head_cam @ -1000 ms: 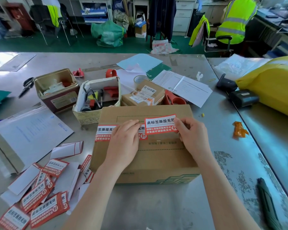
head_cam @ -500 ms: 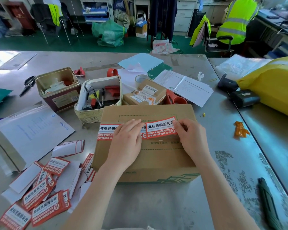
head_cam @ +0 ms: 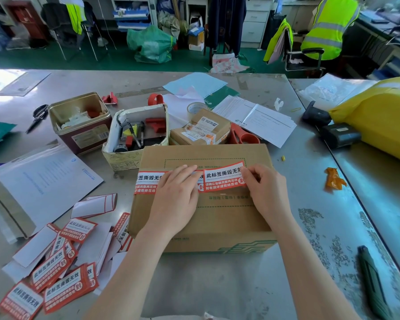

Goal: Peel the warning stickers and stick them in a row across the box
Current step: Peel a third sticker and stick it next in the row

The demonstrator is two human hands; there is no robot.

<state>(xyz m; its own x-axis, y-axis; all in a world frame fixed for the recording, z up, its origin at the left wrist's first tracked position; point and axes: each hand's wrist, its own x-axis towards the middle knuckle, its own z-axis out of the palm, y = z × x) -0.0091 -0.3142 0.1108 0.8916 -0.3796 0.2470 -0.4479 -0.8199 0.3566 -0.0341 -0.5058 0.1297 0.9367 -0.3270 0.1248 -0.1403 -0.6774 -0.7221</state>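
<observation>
Nearest the camera, a heap of unpeeled stickers and white backing papers lies on the grey tabletop, left of the box. A dark green cutter lies at the right edge of the tabletop.

The box sits in the middle, its top facing up. The left hand lies flat on it, fingers straight and together, pressing down where two stickers meet. Under and left of that hand, the first sticker sits at the box's left edge and folds over the side. The right hand pinches the right end of the second sticker between curled fingers and thumb; the sticker runs tilted, its right end higher. Whether that end is stuck down cannot be told. The two stickers form a row across the box top, overlapping or touching under the left fingertips.

Right of the box, an orange scrap lies alone. Just behind the box stand a small carton of pens, a taped parcel and a red tape dispenser. A tin stands further left, with scissors beyond it. Papers spread behind the parcel, and a yellow bag fills the right side.
</observation>
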